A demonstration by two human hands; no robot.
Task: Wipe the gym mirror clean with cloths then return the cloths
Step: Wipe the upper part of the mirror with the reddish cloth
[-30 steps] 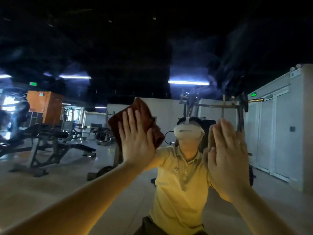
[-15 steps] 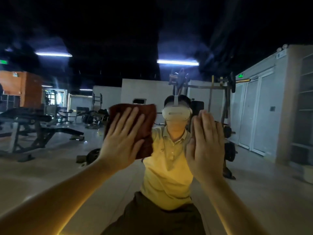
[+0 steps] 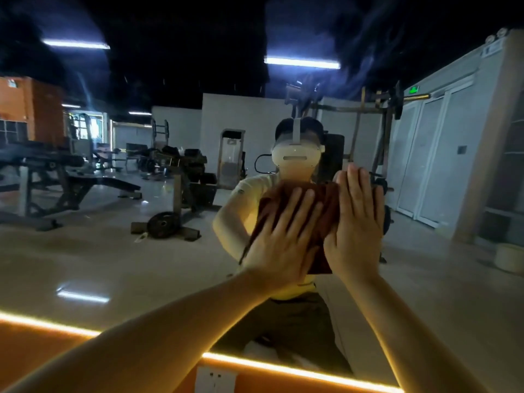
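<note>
The gym mirror [image 3: 113, 265] fills the view and reflects me and the gym behind me. My left hand [image 3: 280, 245] lies flat on a dark brown cloth [image 3: 326, 199] and presses it against the glass, fingers spread. My right hand [image 3: 354, 222] is flat on the mirror just right of it, fingers straight and together, its inner edge over the cloth's right side. I cannot see whether a second cloth lies under my right palm.
A glowing light strip [image 3: 283, 367] runs along the mirror's lower edge, above an orange wall with a white socket [image 3: 215, 378]. The reflection shows weight benches, a rack, a weight plate on the floor and white doors at the right.
My left hand has slid the cloth right and down across the glass until it meets my right hand. The view has dropped, so the lit bottom edge now shows.
</note>
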